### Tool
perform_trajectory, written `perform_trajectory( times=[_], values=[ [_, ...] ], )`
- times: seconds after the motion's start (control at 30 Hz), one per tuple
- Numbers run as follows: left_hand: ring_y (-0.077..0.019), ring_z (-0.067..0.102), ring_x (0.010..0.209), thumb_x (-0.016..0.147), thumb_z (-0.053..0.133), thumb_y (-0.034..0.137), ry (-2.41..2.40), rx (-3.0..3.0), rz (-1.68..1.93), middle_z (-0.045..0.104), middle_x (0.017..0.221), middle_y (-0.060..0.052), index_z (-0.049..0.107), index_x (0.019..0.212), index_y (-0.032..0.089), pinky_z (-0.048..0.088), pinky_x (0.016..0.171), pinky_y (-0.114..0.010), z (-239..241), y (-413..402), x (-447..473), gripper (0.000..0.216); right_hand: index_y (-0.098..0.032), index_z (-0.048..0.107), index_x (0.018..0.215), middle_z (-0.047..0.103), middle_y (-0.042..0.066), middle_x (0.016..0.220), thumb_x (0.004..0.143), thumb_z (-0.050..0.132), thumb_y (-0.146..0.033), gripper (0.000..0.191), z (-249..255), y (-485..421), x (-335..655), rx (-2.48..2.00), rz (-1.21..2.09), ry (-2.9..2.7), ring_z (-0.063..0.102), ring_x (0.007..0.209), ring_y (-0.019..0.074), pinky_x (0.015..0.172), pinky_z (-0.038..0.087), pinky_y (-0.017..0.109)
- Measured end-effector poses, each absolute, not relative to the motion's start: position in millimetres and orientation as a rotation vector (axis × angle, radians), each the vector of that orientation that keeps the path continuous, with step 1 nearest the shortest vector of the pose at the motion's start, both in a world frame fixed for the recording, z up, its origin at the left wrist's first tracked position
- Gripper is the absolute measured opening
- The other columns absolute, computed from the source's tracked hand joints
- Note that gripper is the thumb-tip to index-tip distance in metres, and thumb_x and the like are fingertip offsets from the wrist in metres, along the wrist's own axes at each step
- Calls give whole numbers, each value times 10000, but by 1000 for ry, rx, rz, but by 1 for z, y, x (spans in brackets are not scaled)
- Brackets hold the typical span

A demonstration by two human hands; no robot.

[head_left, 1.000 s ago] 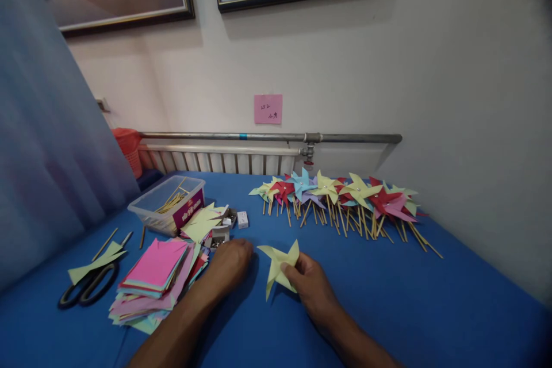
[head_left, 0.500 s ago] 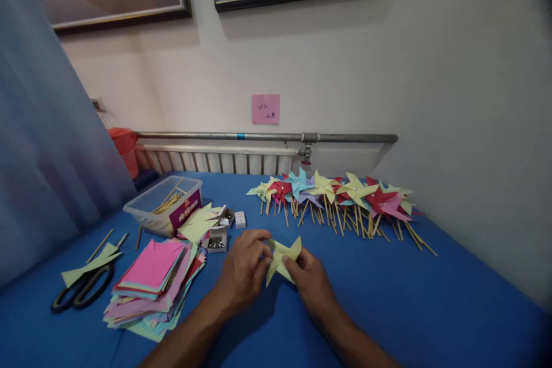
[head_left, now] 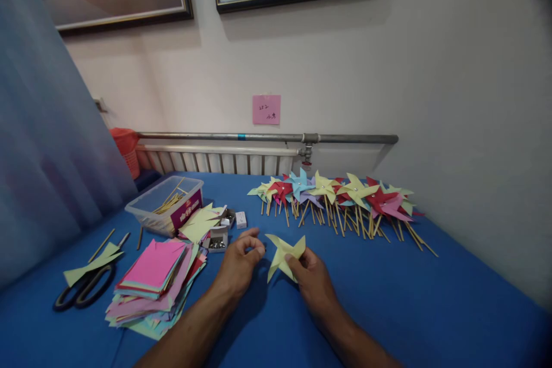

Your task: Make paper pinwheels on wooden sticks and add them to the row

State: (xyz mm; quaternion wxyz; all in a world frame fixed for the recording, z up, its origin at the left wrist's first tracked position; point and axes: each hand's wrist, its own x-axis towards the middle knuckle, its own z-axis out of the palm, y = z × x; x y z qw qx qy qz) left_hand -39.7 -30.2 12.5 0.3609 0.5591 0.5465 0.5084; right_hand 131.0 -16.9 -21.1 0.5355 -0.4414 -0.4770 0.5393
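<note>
Pale yellow paper folded into a four-pointed pinwheel [head_left: 281,253] is held above the blue cloth. My right hand [head_left: 313,273] grips it from the right, the thumb pressing on its middle and the fingers behind. To its left, my left hand [head_left: 241,261] is off the paper, its fingers loosely curled and nothing visible in them. Just beyond that hand stand small open boxes of metal thumbtacks [head_left: 218,240] and a closed small white box [head_left: 240,219]. No stick or tack shows on the held pinwheel.
Several finished pinwheels on sticks [head_left: 356,188] lie in a row at the back right. Left are a paper stack [head_left: 153,267], black-handled scissors [head_left: 88,288] under a yellow paper piece [head_left: 92,264], and a clear plastic box [head_left: 149,204] of sticks. A wall stands behind.
My left hand has drawn back from the paper to the left, letting go of it. The pinwheel now shows its points fully, with my right hand alone on it.
</note>
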Motion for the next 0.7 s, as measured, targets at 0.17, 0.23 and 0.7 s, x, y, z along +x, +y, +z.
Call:
perform_trajectory(
  times=[0.17, 0.23, 0.7],
  values=[
    [-328, 462, 1380, 692, 647, 206, 1239, 1300, 1204, 578, 1407, -155, 647, 654, 181, 313, 1139, -476, 8, -28, -33, 46, -154, 718, 991, 770, 67, 838, 772, 677, -399, 331, -23, -17, 129, -1104, 1210, -1255, 693, 760, 251, 677, 531, 318],
    [-319, 449, 1385, 687, 638, 210, 1211, 1356, 1189, 596, 1379, -147, 642, 648, 184, 345, 1111, -451, 8, -31, -29, 47, -155, 710, 961, 762, 62, 827, 773, 672, -403, 314, -24, -19, 126, -1122, 1191, -1284, 672, 735, 240, 665, 518, 310],
    [-295, 495, 1310, 753, 603, 233, 1257, 1505, 1155, 587, 1371, -118, 609, 668, 187, 362, 1093, -423, 10, -38, -23, 96, -158, 694, 976, 720, 46, 807, 803, 623, -413, 316, -24, -23, 122, -1114, 1208, -1356, 627, 712, 219, 660, 485, 297]
  ],
)
